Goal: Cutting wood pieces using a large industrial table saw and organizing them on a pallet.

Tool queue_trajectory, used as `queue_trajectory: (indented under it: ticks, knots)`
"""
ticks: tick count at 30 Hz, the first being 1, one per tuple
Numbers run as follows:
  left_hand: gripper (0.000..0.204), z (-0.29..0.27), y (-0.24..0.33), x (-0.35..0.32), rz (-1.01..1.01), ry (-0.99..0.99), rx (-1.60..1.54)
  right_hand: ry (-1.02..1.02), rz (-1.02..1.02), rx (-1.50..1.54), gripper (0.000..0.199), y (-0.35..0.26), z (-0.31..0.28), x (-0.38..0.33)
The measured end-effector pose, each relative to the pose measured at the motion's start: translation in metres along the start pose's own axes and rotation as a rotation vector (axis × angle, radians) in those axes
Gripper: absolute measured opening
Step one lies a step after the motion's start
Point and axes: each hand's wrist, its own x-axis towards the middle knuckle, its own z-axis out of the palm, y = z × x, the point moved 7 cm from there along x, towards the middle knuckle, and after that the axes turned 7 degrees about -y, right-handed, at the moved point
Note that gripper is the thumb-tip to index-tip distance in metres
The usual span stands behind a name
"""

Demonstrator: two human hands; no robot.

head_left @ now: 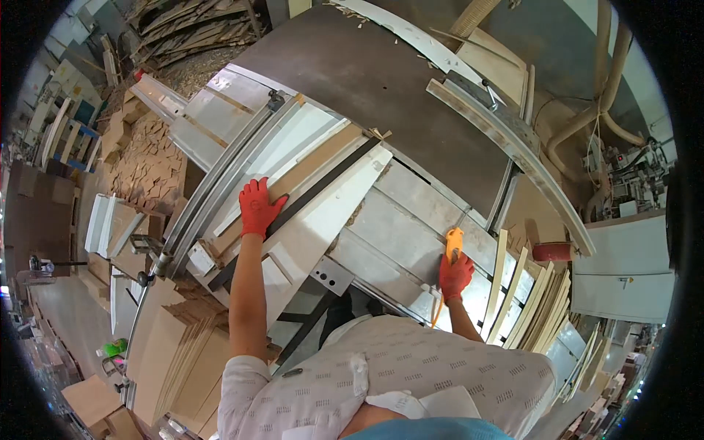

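Observation:
My left hand (260,207), in a red glove, lies with fingers spread on a long brown board strip (323,156). The strip rests at a slant on a white panel beside a dark groove (323,189). To the right, my right hand (456,276), gloved in red too, is closed round an orange plastic handle-like tool (454,240), its exact kind unclear. It is held over the grey metal table (403,213), and an orange strip hangs below the hand. A tapered white panel (330,204) lies between my hands.
A metal fence rail (227,165) runs along the left. Beyond is a dark brown tabletop (345,66), with a long guard beam (513,147) over its right side. Several thin wood strips (539,304) lie at the right. Stacked boards (176,356) stand at the lower left.

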Motion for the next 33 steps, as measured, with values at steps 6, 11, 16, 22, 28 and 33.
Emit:
queue_trajectory:
  ticks: [6,11,16,22,28,33]
  knots:
    - [0.066,0.003,0.000,-0.008,-0.014,0.052,-0.036,-0.295,0.067,1.326,0.035,0.011,0.001,0.053]
    - [0.067,0.006,0.001,-0.004,-0.026,0.042,-0.045,-0.915,0.041,1.672,0.042,-0.038,-0.001,0.087]
    - [0.067,0.002,-0.001,-0.009,-0.031,0.055,-0.061,-1.156,0.058,1.771,0.040,-0.090,-0.016,0.073]
    - [0.064,-0.003,-0.017,-0.018,0.031,0.220,-0.196,-1.078,0.122,1.694,0.039,-0.082,-0.020,0.070]
    - [0.065,0.000,-0.001,-0.001,-0.008,0.123,-0.234,-0.870,0.164,1.536,0.039,-0.049,-0.049,0.041]
    - [0.067,0.002,-0.012,-0.012,-0.069,0.070,-0.185,-1.383,0.191,1.126,0.039,-0.073,-0.046,0.008]
